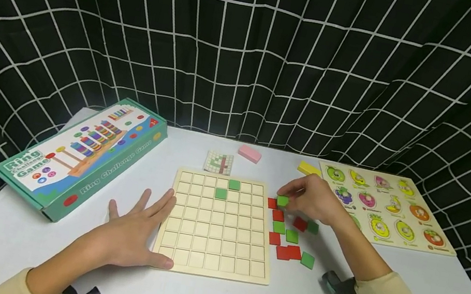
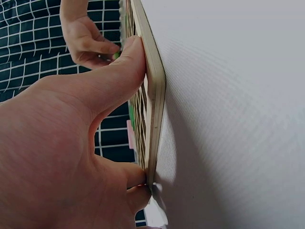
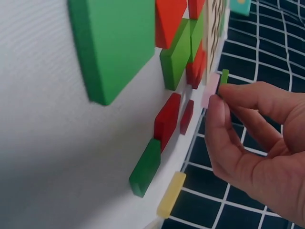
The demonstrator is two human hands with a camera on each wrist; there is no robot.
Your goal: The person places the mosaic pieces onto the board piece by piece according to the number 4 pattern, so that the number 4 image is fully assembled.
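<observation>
A pale wooden grid board [image 1: 210, 230] lies on the table, with two green square tiles [image 1: 221, 194] in cells of its upper rows. My left hand [image 1: 130, 236] rests spread along the board's left side, thumb on the near left corner and fingertips at the left edge. To the board's right, my right hand [image 1: 313, 198] pinches a green tile [image 1: 282, 201] between thumb and fingertips, as the right wrist view also shows. Below that hand, loose red tiles [image 1: 274, 238] and green tiles [image 1: 292, 236] lie scattered beside the board's right edge.
A small pattern card [image 1: 218, 162] lies behind the board, with a pink block [image 1: 249, 153] near it. A yellow block [image 1: 309, 169] sits by a fruit picture board [image 1: 394, 212] on the right. At the left lies a green game box [image 1: 88, 152]. A black grid curtain [image 1: 242, 53] hangs behind.
</observation>
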